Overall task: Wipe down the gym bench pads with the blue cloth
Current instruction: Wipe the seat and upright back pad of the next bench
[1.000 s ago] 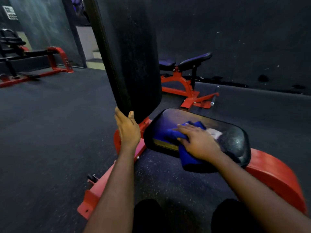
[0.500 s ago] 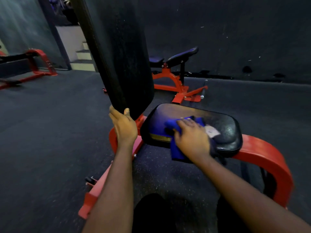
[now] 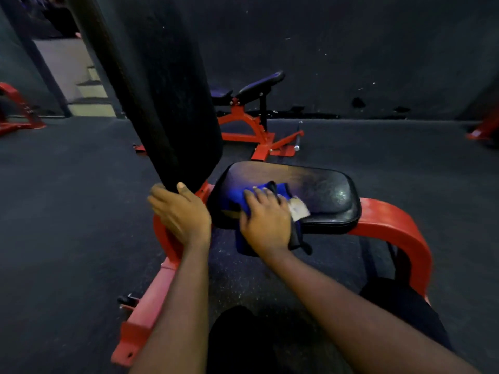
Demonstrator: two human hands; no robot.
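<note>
The blue cloth (image 3: 234, 197) lies bunched on the near left part of the black, glossy, rounded-rectangle seat pad (image 3: 318, 190). It spills over the pad's near edge and hangs down in a fold. The right hand (image 3: 266, 222) lies palm down on top of the cloth, fingers straight and close together and pointing toward the pad's left end, pressing the fabric against the pad. Blue fabric shows beyond the fingertips and below the wrist. A pale label (image 3: 298, 209) sticks out from under the hand on its right side, lying on the pad.

The left hand (image 3: 179, 209) is just left of the seat pad, apart from the cloth. It is set against the bottom end of the tall black upright back pad (image 3: 162, 90), which rises from the seat pad's left end. The thumb stands up on the back pad's face, and the fingers reach out along its lower left edge, stretched rather than curled.

A curved red steel frame (image 3: 391, 225) carries the seat pad from beneath and arcs down to its right.

Motion blur smears the left hand, so its finger contact is hard to read. The back pad's top is cut off by the picture edge. The cloth under the right palm is hidden, and its hanging end fades into shadow. Beyond the seat pad stands a second red-framed bench with dark pads (image 3: 253, 109), partly hidden by the back pad.
</note>
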